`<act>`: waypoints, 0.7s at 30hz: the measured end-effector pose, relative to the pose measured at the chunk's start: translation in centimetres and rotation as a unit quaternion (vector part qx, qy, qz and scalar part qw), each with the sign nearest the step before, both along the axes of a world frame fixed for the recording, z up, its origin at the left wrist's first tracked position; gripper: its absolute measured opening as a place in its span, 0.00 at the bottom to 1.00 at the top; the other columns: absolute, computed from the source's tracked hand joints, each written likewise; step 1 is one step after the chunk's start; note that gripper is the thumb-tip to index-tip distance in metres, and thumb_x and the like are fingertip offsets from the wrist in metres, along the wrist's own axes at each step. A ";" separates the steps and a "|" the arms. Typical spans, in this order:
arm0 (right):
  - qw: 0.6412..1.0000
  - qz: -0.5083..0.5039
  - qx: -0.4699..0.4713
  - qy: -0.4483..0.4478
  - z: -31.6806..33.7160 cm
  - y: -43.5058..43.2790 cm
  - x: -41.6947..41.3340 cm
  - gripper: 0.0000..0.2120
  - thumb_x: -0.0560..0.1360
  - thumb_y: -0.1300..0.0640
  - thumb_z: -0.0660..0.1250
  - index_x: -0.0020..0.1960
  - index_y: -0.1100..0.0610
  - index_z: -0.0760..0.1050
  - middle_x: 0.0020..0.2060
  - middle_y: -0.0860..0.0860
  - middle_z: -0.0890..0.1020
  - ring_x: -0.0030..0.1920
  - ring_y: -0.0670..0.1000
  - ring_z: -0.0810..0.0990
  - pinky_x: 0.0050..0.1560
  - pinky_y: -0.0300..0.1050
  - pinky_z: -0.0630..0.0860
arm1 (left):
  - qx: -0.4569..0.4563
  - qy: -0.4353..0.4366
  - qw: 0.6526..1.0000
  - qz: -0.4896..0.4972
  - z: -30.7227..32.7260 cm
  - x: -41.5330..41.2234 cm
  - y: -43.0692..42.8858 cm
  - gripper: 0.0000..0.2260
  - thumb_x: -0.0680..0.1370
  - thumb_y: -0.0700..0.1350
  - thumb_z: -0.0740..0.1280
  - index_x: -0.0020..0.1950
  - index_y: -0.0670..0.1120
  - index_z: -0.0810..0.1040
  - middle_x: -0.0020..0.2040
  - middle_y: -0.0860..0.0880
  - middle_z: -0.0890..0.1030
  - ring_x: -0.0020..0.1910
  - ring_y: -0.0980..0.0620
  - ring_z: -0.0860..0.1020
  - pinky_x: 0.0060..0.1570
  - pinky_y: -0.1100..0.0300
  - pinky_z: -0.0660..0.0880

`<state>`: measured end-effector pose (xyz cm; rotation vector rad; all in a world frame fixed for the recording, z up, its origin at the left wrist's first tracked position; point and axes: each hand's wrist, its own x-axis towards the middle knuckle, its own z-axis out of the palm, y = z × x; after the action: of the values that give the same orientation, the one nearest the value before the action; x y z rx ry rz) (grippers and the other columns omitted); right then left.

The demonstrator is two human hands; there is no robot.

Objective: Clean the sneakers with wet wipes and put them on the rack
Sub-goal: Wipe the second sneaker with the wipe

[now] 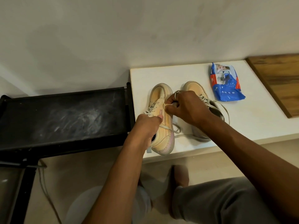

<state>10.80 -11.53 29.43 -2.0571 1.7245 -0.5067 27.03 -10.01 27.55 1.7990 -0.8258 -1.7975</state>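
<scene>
Nearest the camera, the person's knee in grey trousers fills the lower right, above a pale floor. Both bare forearms reach away from it toward a low white table.

The left hand is closed around the near part of the left sneaker, gripping it at the collar by the heel, with the thumb lying on the side panel. This sneaker is pale peach with a greyish sole and loose laces; its heel sits at the near edge of the table and its toe points far.

The right hand is closed into a fist over a crumpled white wipe, pressing it against the right side of the left sneaker at about mid-length. A ring shows on one finger of this hand.

Just right of that, the right sneaker stands on the table, partly hidden behind the right wrist, its toe also pointing far and its laces trailing across the tabletop.

Left of the table, touching its side, is a black rack whose top shelf is dusty with whitish streaks.

Farther right on the table lies a blue packet of wipes, well apart from the sneakers. Beyond it at the far right is a wooden board. A plain pale wall closes the far side.
</scene>
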 end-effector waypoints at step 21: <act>0.995 -0.052 -0.076 0.025 -0.6 -2.8 -0.4 0.11 0.77 0.53 0.68 0.52 0.59 0.84 0.45 0.52 0.83 0.41 0.50 0.79 0.43 0.51 0.80 | -0.047 -0.062 0.997 -0.012 0.5 -1.1 0.8 0.13 0.79 0.48 0.69 0.62 0.46 0.75 0.51 0.46 0.81 0.51 0.44 0.80 0.56 0.49 0.79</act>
<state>10.39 -14.33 28.87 -2.1072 1.8816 -0.6415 25.89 -9.24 28.06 1.8604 -0.9668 -1.6456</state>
